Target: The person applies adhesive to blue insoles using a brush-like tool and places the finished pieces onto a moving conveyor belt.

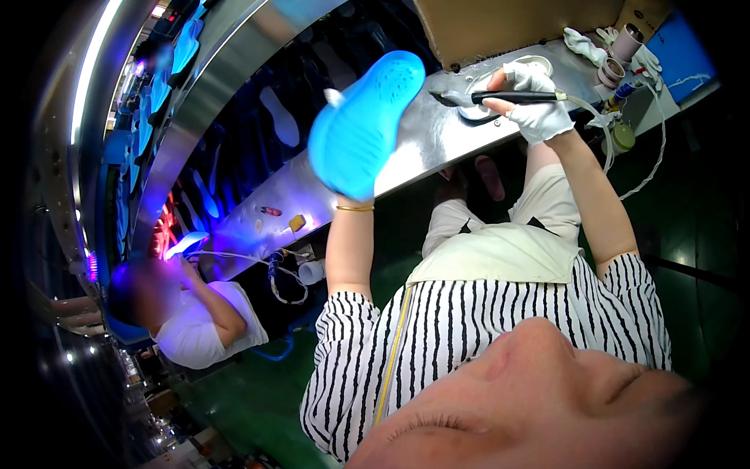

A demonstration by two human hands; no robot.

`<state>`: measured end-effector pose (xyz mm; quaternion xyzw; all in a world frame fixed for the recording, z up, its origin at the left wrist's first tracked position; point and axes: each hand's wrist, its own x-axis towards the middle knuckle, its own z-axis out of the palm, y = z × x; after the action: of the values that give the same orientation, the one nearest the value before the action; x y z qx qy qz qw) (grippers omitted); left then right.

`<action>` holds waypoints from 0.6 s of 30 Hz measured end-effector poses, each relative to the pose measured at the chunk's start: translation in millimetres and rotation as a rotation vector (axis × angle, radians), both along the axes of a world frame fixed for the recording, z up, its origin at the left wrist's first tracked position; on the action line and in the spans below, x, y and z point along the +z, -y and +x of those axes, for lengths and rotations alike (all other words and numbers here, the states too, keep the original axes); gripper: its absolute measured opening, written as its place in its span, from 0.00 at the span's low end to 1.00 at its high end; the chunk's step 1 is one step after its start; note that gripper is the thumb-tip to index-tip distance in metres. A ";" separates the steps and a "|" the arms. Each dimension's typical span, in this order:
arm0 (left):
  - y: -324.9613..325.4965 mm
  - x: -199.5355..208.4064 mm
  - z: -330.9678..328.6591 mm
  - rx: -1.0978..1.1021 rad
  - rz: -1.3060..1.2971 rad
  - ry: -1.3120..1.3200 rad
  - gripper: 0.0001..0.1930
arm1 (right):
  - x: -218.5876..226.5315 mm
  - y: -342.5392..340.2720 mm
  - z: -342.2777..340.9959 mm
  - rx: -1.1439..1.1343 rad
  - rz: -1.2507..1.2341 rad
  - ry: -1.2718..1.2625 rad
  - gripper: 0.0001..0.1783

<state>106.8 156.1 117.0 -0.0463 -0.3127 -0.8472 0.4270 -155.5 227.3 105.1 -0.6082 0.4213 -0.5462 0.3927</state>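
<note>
A bright blue shoe sole (363, 125) is held up over the metal bench, its broad end at the lower left. My left hand (333, 98) grips it from behind; only a white-covered fingertip shows at its left edge, and the rest is hidden. My right hand (535, 109), in a white glove with bare fingertips, is closed round a black-handled brush (519, 98). A pale tube runs from the handle's end. The brush's dark tip points left towards the sole, apart from it. Under my right hand a white round dish (478, 116) is partly covered.
The metal bench (277, 184) bears a small yellow block (297, 223). Beyond it lie several soles (279, 116) on a dark conveyor. A cardboard box (500, 31), white gloves (584, 47) and a cup (626, 43) stand at the far right. A co-worker (207, 324) sits at left.
</note>
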 end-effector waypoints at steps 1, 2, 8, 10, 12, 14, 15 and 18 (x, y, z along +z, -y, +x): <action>-8.5 -6.1 -4.5 -0.020 0.032 0.022 0.36 | -6.4 -2.1 5.9 -0.022 0.006 0.110 0.08; -16.0 -12.7 -6.0 -0.031 0.069 0.062 0.36 | -11.0 -3.5 7.9 -0.020 0.060 0.124 0.09; -29.6 -72.9 -43.4 -0.007 0.312 0.301 0.33 | -21.4 15.5 22.3 -0.227 -0.084 0.097 0.09; -30.2 -88.3 -54.2 0.010 0.360 0.319 0.32 | -17.6 18.8 28.5 -0.283 -0.189 0.041 0.10; -30.7 -98.2 -60.4 0.015 0.395 0.310 0.31 | -12.9 14.9 34.4 -0.273 -0.199 -0.060 0.11; -30.7 -103.1 -61.0 -0.011 0.407 0.226 0.30 | -8.2 5.0 37.4 -0.085 -0.182 -0.004 0.11; -30.3 -104.0 -60.6 -0.036 0.409 0.176 0.30 | -5.4 -0.3 37.2 0.041 -0.130 0.025 0.11; -27.0 -103.0 -60.9 -0.044 0.398 0.164 0.32 | -1.7 -3.4 40.6 -0.117 -0.093 0.006 0.09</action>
<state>46.0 183.0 14.0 0.1012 -0.1716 -0.9022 0.3825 -114.9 230.8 103.5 -0.5985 0.4291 -0.5891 0.3326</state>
